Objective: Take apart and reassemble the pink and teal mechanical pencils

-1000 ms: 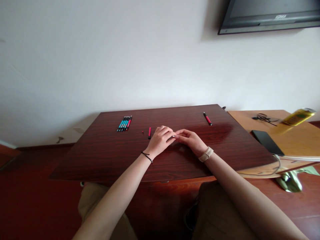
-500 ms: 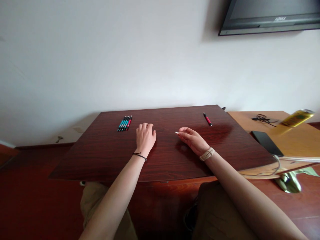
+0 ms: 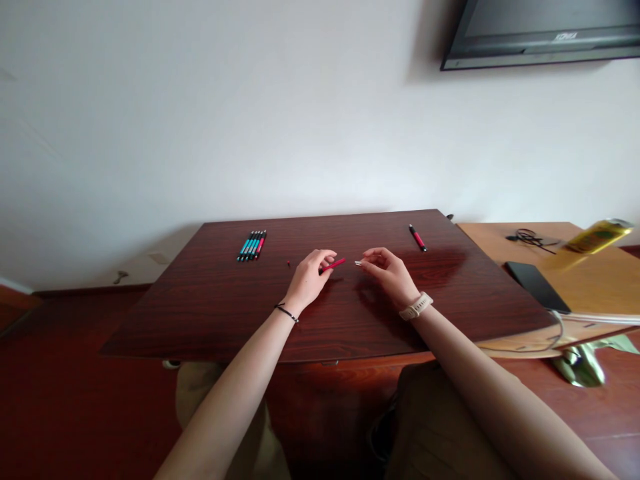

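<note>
Above the middle of the dark wooden table (image 3: 240, 310), my left hand (image 3: 310, 277) is closed on a red pen barrel (image 3: 334, 265) that points right. Facing it across a small gap, my right hand (image 3: 390, 272) pinches a short, thin white piece (image 3: 358, 263), mostly hidden by the fingers. A tiny dark reddish part (image 3: 289, 263) lies on the table left of my left hand. Farther left, several blue pens (image 3: 248, 246) lie side by side with a red pen (image 3: 261, 245) at their right end. Another red and black pen (image 3: 418, 238) lies alone at the right.
A lower, light wooden table (image 3: 595, 280) adjoins on the right, with a black flat device (image 3: 536, 287), a black cable (image 3: 530, 238) and a tilted yellow can (image 3: 600, 236). A television (image 3: 545, 40) hangs on the wall behind.
My left hand has turned to the right, and the red pen barrel now shows in it. The tiny part on the table has come into view. My right hand stays nearly in place.
</note>
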`<state>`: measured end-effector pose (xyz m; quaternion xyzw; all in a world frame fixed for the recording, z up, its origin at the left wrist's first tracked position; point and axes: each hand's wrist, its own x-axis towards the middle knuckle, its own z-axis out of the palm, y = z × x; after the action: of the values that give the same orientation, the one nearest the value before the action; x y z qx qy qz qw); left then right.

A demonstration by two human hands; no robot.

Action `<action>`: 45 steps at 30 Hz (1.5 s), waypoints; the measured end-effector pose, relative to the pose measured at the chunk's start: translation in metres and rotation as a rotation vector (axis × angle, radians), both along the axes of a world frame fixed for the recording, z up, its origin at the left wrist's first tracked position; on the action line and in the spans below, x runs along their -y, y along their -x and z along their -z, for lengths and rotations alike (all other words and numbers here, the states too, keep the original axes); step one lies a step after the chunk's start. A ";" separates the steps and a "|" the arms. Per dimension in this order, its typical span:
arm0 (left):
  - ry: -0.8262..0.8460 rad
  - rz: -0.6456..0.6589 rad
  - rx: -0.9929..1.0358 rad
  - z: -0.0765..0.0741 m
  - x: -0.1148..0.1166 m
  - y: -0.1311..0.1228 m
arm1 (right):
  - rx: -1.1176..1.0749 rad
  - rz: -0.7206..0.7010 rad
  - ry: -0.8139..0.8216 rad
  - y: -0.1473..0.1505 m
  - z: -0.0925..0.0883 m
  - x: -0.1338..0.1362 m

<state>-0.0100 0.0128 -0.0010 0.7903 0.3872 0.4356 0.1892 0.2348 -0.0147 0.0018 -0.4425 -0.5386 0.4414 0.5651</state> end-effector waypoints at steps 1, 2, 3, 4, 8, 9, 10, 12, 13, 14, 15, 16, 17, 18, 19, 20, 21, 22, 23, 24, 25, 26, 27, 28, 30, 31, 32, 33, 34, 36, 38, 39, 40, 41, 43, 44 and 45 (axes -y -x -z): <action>-0.009 0.027 0.020 -0.002 0.002 -0.002 | 0.040 0.012 -0.029 0.000 0.000 -0.001; -0.017 0.049 0.033 -0.004 0.003 -0.003 | 0.074 0.021 -0.052 -0.001 0.001 -0.001; -0.023 0.067 0.041 -0.006 0.005 -0.004 | 0.102 0.027 -0.068 -0.001 0.001 -0.002; -0.027 0.083 0.044 -0.008 0.007 -0.005 | 0.126 0.029 -0.080 -0.001 0.001 -0.002; -0.041 0.134 0.024 -0.013 0.010 -0.006 | 0.171 0.008 -0.128 0.001 0.001 -0.001; -0.047 0.140 0.013 -0.013 0.010 -0.006 | 0.178 0.006 -0.141 0.001 0.000 -0.001; -0.054 0.145 0.003 -0.013 0.009 -0.006 | 0.188 0.006 -0.152 0.001 0.000 0.000; -0.065 0.153 -0.011 -0.013 0.009 -0.006 | 0.216 0.010 -0.174 0.002 -0.002 0.002; -0.068 0.157 -0.015 -0.012 0.009 -0.007 | 0.232 0.011 -0.184 0.002 -0.003 0.003; -0.068 0.160 -0.018 -0.012 0.009 -0.007 | 0.245 0.010 -0.195 0.003 -0.004 0.004; -0.067 0.159 -0.020 -0.012 0.009 -0.007 | 0.255 0.010 -0.206 0.004 -0.006 0.006; -0.067 0.156 -0.026 -0.012 0.009 -0.007 | 0.262 0.008 -0.218 0.004 -0.007 0.007; -0.066 0.148 -0.034 -0.012 0.009 -0.007 | 0.266 0.007 -0.229 0.006 -0.009 0.009; -0.065 0.140 -0.046 -0.012 0.009 -0.007 | 0.267 0.003 -0.240 0.007 -0.010 0.010; -0.063 0.132 -0.060 -0.012 0.010 -0.007 | 0.267 -0.006 -0.250 0.008 -0.012 0.012; -0.061 0.124 -0.072 -0.013 0.010 -0.007 | 0.268 -0.020 -0.258 0.009 -0.013 0.013; -0.057 0.118 -0.081 -0.013 0.010 -0.007 | 0.271 -0.037 -0.264 0.010 -0.015 0.015; -0.054 0.112 -0.083 -0.014 0.011 -0.007 | 0.275 -0.053 -0.269 0.011 -0.016 0.016; -0.051 0.107 -0.077 -0.014 0.011 -0.007 | 0.281 -0.064 -0.274 0.011 -0.017 0.016; -0.047 0.103 -0.062 -0.014 0.011 -0.007 | 0.292 -0.067 -0.279 0.011 -0.017 0.016; -0.041 0.101 -0.041 -0.013 0.010 -0.007 | 0.310 -0.060 -0.284 0.010 -0.018 0.015; -0.032 0.099 -0.016 -0.012 0.009 -0.007 | 0.338 -0.040 -0.292 0.008 -0.017 0.014; -0.019 0.097 0.016 -0.012 0.008 -0.007 | 0.385 -0.012 -0.303 0.005 -0.016 0.012; 0.000 0.095 0.050 -0.011 0.007 -0.006 | 0.452 0.025 -0.318 0.001 -0.015 0.009; 0.048 0.097 0.120 -0.009 0.006 -0.006 | 0.631 0.101 -0.351 -0.009 -0.010 0.003; 0.073 0.102 0.157 -0.009 0.005 -0.006 | 0.726 0.131 -0.362 -0.014 -0.007 -0.001; 0.096 0.109 0.195 -0.009 0.005 -0.006 | 0.808 0.148 -0.363 -0.020 -0.003 -0.005; 0.116 0.118 0.230 -0.009 0.005 -0.006 | 0.872 0.157 -0.352 -0.026 0.001 -0.008; 0.129 0.128 0.260 -0.010 0.006 -0.006 | 0.915 0.160 -0.335 -0.031 0.005 -0.011; 0.138 0.151 0.304 -0.013 0.007 -0.006 | 0.962 0.165 -0.297 -0.039 0.011 -0.015; 0.136 0.178 0.321 -0.017 0.009 -0.007 | 0.988 0.170 -0.268 -0.045 0.016 -0.018; 0.135 0.190 0.326 -0.018 0.010 -0.007 | 1.001 0.170 -0.257 -0.046 0.018 -0.019; 0.135 0.199 0.331 -0.019 0.011 -0.007 | 1.015 0.170 -0.248 -0.047 0.019 -0.020; 0.135 0.205 0.334 -0.019 0.011 -0.007 | 1.026 0.169 -0.242 -0.048 0.019 -0.020; 0.129 0.209 0.336 -0.019 0.011 -0.007 | 1.037 0.168 -0.240 -0.047 0.018 -0.020; 0.123 0.210 0.332 -0.019 0.011 -0.007 | 1.033 0.171 -0.239 -0.045 0.017 -0.019; 0.116 0.205 0.325 -0.018 0.010 -0.006 | 1.018 0.178 -0.234 -0.044 0.015 -0.018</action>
<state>-0.0036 0.0028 0.0168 0.7327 0.2934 0.5127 0.3379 0.2786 0.0035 -0.0128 -0.5790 -0.7506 0.0580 0.3130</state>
